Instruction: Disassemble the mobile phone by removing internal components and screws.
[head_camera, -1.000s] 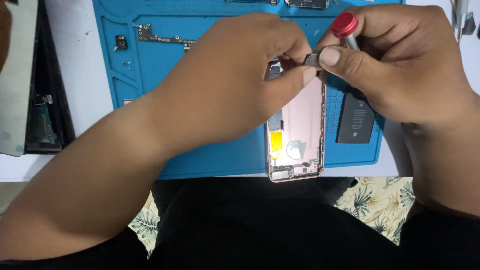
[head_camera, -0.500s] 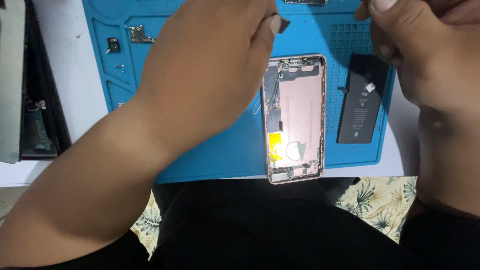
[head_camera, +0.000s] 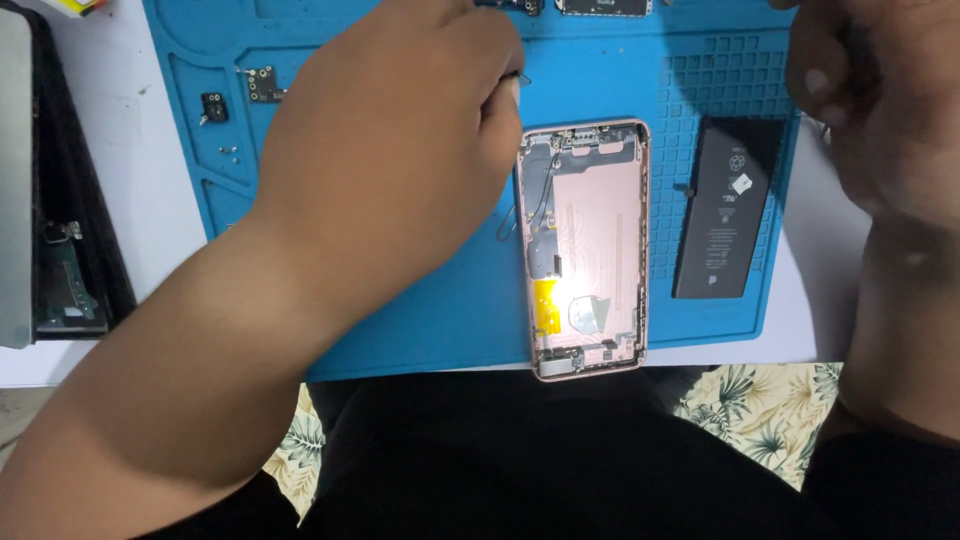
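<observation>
Head view, left to right: one dark opened device (head_camera: 60, 250) lies at the bench edge, and two small loose parts (head_camera: 262, 85) sit on the one blue mat (head_camera: 420, 330). The left hand (head_camera: 400, 150) is curled shut, pinching something tiny I cannot identify beside the phone housing (head_camera: 590, 250). That one pink housing looks largely stripped; its single black battery (head_camera: 728, 208) already lies out alongside. The right hand (head_camera: 880, 110) is loosely curled; what it holds cannot be told.

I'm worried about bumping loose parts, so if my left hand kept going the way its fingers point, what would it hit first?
Probably the small circuit boards at the blue mat's far edge; the left hand points up-right, though its height above them is unclear.
</observation>
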